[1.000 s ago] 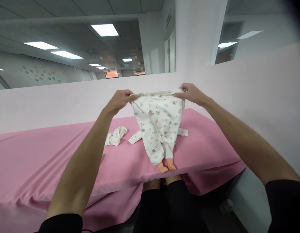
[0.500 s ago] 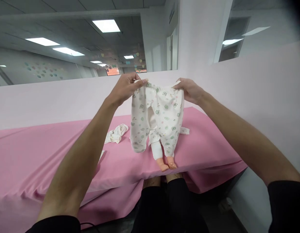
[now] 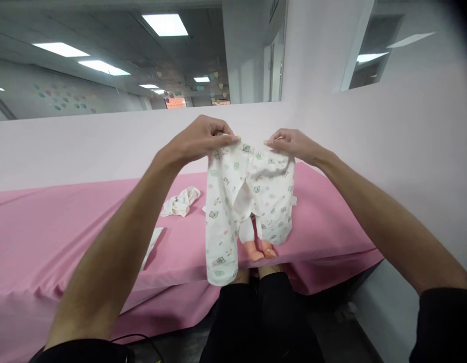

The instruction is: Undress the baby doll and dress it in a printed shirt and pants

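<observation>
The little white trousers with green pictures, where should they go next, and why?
Probably lower the white printed baby trousers until their leg openings reach the doll's bare plastic feet. Left hand and right hand pinch the waistband, holding it up above the pink cloth-covered table, with the feet poking out behind.

both arms are bare from the hands up past the elbows. short black sleeves cover the upper arms: the left sleeve at the bottom left, the right sleeve at the bottom right. black trousers cover the legs below.
</observation>
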Action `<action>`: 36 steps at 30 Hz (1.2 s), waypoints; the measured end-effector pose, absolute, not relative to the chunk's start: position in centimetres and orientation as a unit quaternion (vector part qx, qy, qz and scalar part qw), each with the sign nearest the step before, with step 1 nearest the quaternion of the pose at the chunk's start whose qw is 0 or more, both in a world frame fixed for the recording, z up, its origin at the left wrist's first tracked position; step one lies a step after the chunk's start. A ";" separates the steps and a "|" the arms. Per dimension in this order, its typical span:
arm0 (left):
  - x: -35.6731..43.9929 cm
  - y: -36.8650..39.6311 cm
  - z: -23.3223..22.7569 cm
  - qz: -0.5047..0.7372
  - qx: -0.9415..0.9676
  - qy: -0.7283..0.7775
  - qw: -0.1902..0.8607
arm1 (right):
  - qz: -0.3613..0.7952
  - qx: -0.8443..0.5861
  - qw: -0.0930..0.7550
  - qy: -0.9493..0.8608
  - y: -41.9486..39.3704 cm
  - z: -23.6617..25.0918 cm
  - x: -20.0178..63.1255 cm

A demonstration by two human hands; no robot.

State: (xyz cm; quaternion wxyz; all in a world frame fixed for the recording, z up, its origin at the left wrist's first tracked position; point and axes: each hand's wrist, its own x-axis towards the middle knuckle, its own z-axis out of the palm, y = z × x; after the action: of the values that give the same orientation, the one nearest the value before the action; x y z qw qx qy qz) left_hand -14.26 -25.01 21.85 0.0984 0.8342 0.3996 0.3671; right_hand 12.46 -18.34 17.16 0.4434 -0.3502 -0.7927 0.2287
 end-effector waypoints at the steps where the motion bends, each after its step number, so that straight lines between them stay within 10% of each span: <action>1: -13.7 -25.0 21.7 0.363 0.839 0.399 0.068 | 0.202 -0.362 0.403 -0.816 -18.9 17.1 11.9; 6: -11.4 -25.3 21.7 0.344 0.860 0.376 -0.014 | 0.223 -0.337 0.285 -0.869 -21.5 17.1 9.3; 14: -14.7 -26.0 23.0 0.260 0.863 0.433 -0.008 | 0.300 -0.311 0.412 -0.802 -20.7 17.6 12.2; 29: -17.2 -24.6 22.1 0.269 0.853 0.442 0.072 | -0.008 -0.370 0.415 -0.831 -22.6 18.0 13.1; 36: -17.2 -25.3 21.5 0.281 0.840 0.458 0.078 | 0.019 -0.393 0.390 -0.833 -22.8 17.7 13.6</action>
State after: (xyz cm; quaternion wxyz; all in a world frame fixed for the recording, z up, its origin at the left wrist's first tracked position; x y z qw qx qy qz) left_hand -17.18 -25.26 21.50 0.0776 0.8398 0.4579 0.2811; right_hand 13.63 -22.84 17.67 0.3896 -0.3930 -0.8327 0.0185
